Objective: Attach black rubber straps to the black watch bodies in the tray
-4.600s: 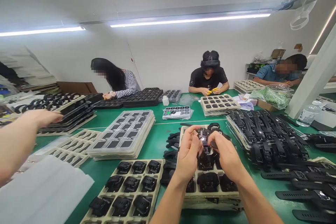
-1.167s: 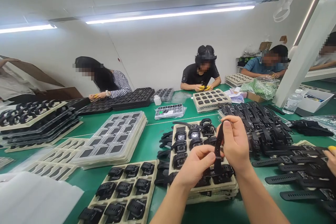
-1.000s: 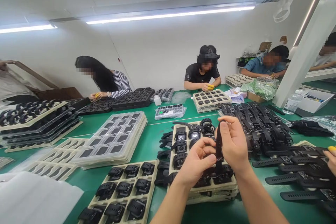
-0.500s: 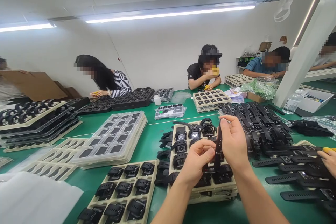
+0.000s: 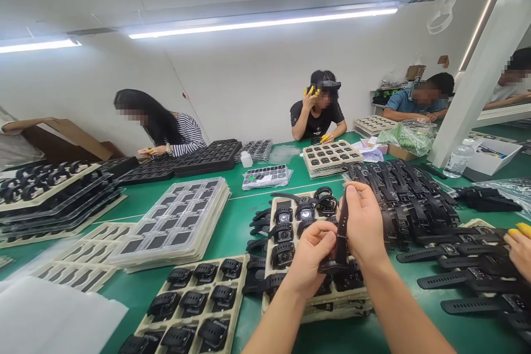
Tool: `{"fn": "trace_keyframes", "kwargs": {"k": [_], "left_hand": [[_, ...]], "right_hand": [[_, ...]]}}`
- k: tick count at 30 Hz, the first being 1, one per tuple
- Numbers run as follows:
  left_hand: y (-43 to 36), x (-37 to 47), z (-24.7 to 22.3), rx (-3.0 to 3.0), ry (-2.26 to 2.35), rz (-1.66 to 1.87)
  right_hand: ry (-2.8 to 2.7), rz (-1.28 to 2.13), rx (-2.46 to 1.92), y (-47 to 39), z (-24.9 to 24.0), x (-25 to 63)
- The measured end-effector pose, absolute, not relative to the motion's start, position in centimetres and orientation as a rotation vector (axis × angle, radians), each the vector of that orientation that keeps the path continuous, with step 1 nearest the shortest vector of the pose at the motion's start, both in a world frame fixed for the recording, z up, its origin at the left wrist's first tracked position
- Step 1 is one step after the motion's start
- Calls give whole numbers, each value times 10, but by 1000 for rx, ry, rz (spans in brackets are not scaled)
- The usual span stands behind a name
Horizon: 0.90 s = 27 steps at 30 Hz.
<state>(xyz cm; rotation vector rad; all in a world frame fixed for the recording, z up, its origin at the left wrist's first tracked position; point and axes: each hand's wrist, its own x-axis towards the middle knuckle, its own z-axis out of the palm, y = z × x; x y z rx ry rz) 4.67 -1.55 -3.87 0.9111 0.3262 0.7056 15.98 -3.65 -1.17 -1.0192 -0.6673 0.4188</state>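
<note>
A black watch (image 5: pixel 342 232) is held between my two hands, its strap upright and its case low, above a stacked beige tray (image 5: pixel 270 254) of watches. My right hand (image 5: pixel 365 221) pinches the upper strap between thumb and fingers. My left hand (image 5: pixel 313 254) is closed at the left of the watch, near its case; the exact part it grips is partly hidden by the fingers. Several watches with closed straps sit in the compartments of another beige tray (image 5: pixel 238 310) at the lower left of my arms.
Many black watches (image 5: pixel 409 199) lie in rows at the right, where another person's hand (image 5: pixel 520 249) with yellow fingertips rests. Stacked clear trays (image 5: pixel 178 221) stand left. People sit across the green table (image 5: pixel 236 210). A bottle (image 5: pixel 458 160) is beside a white box (image 5: pixel 498 155).
The view has shifted slightly. Both my hands keep hold of the watch, nearly unchanged. Across the table, a person's yellow-tipped hand has moved up from the face to the side of the head.
</note>
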Motion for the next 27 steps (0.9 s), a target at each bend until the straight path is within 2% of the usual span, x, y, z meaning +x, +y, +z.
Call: {"fn": "trace_keyframes", "kwargs": {"k": [7,15,23,27], "left_hand": [[-11,44,-40,972,318,679],[-14,39,-30,1035,284,756],[-10,37,-21,925,355,982],[-14,39,-33,904,403,944]], "right_hand": [[-620,497,-1051,-36,-9,155],[-1091,670,-966,-40,-8,161],[-1313,406,-1158,-41,-14,155],[-1305,336,-1073,-44,-27,160]]}}
